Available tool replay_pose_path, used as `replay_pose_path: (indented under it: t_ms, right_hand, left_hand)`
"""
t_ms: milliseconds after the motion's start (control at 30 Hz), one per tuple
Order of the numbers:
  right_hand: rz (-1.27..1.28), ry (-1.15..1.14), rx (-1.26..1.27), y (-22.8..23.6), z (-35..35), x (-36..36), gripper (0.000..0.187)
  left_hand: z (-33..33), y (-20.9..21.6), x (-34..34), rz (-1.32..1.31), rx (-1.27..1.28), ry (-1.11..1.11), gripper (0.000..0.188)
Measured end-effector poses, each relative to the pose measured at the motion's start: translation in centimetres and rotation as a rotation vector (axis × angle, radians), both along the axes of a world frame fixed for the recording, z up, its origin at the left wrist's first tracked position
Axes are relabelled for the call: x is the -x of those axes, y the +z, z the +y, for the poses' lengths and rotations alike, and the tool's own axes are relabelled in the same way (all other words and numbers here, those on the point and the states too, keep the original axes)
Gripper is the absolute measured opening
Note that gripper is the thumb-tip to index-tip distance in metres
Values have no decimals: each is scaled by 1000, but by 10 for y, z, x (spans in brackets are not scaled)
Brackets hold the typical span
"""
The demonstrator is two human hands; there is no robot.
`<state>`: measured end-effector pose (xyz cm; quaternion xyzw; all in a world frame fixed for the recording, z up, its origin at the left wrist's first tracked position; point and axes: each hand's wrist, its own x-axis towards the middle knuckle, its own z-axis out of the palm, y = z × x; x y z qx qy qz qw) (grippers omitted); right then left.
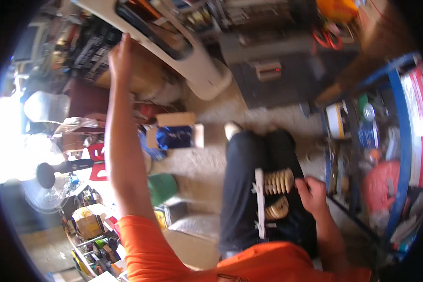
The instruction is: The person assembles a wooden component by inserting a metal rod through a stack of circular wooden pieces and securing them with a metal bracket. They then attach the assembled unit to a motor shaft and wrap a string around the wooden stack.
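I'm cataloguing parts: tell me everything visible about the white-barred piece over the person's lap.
The white-barred piece shows over the dark trousers: a narrow, plastic-looking bar running nearly upright in the picture, with small white prongs jutting out. To its right are a tan ribbed part and, below, a tan rounded part. The right hand is beside the ribbed part; contact is unclear.

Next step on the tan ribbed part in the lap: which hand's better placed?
Probably the right. The right hand is close beside the tan ribbed part, while the left hand is stretched far forward, up by the long white housing.
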<state>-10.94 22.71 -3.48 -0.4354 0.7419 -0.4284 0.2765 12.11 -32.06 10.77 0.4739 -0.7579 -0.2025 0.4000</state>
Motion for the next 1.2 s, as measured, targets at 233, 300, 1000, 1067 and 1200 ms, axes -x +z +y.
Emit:
replay_pose_path:
  t_ms: [233, 300, 1000, 1067, 1200]
  right_hand:
    - [-29, -88, 56, 7, 12, 11, 22]
    - [-81, -153, 74, 10, 18, 8, 14]
    - [-642, 138, 269, 42, 23, -16, 29]
    - [-1026, 274, 384, 51, 23, -20, 40]
    - [-1079, 324, 205, 64, 31, -9, 39]
  left_hand:
    - [166, -12, 31, 47, -86, -206, 38]
    - [245, -14, 37, 10, -290, -289, 32]
    - [476, -38, -1, 254, -1353, -503, 28]
    - [479, -39, 5, 329, -1439, -660, 33]
    - [492, -45, 26, 599, -1584, -766, 34]
